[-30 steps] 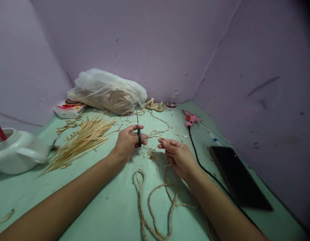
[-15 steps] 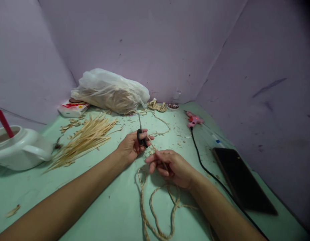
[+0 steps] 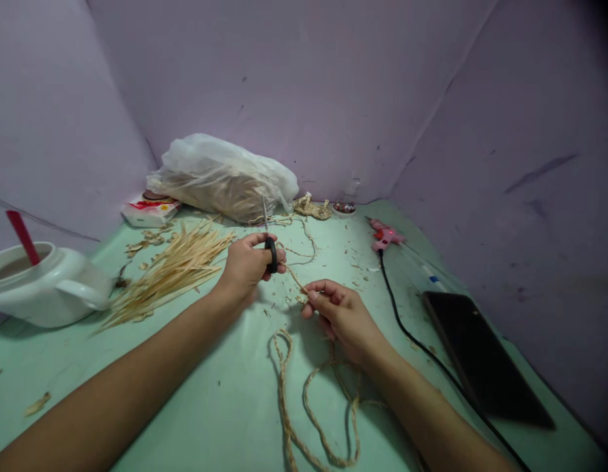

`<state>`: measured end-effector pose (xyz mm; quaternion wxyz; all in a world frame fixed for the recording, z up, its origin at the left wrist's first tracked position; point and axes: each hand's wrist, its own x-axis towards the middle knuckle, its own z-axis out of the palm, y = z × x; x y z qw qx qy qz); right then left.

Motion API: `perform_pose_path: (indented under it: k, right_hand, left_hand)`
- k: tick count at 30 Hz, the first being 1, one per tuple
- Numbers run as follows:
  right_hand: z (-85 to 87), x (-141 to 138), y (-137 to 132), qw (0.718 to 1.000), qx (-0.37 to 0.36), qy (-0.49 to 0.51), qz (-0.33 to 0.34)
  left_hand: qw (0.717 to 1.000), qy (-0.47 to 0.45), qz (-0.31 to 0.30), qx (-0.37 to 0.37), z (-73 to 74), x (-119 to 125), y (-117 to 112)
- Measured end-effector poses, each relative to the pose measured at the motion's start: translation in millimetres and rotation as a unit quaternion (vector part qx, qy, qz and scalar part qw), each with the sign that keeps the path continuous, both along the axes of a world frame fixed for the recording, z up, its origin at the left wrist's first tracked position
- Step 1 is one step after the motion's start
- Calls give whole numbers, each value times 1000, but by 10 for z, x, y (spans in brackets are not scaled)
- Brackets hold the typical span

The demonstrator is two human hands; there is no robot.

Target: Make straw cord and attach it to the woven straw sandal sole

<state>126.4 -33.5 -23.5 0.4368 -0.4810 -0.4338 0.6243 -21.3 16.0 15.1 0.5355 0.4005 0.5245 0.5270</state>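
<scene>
My left hand is closed around black-handled scissors, whose thin blades point up and away. My right hand pinches a braided straw cord between fingers and thumb. A short taut stretch of that cord runs from my right fingertips up toward the scissors. Behind my right hand the cord lies in loose loops on the green table. A thinner strand trails off toward the back of the table.
A pile of straw strips lies left of my hands. A white pot with a red stick stands at far left. A plastic bag of straw, a red-and-white packet, a pink glue gun with black cable and a dark phone are near the walls.
My left hand with the scissors has shifted slightly left and tilted the blades upright. My right hand moved back up toward the scissors and now pinches the cord taut.
</scene>
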Motion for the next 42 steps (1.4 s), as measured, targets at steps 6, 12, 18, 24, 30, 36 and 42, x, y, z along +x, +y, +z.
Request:
perform_pose_path:
  k: [6, 12, 18, 24, 30, 36, 42]
  right_hand:
    - [32, 50, 34, 988, -90, 127, -8]
    - [166, 210, 159, 961, -112, 188, -170]
    - [170, 232, 144, 967, -42, 165, -189]
    - [148, 182, 102, 976, -3, 131, -171]
    - [137, 154, 90, 980, 8, 101, -171]
    - [124, 164, 91, 978, 0, 122, -169]
    - [127, 178, 99, 978, -2, 136, -156]
  left_hand:
    - [989, 134, -60, -13, -125, -75, 121]
    - [861, 421, -104, 266, -185, -204, 58]
    - [636, 663, -169, 357, -211, -101, -141]
    - [594, 706, -152, 354, -269, -34, -167]
    - [609, 695, -165, 345, -289, -41, -173]
    - [618, 687, -182, 337, -299, -43, -153]
    - [681, 616, -220, 329, -277, -53, -147]
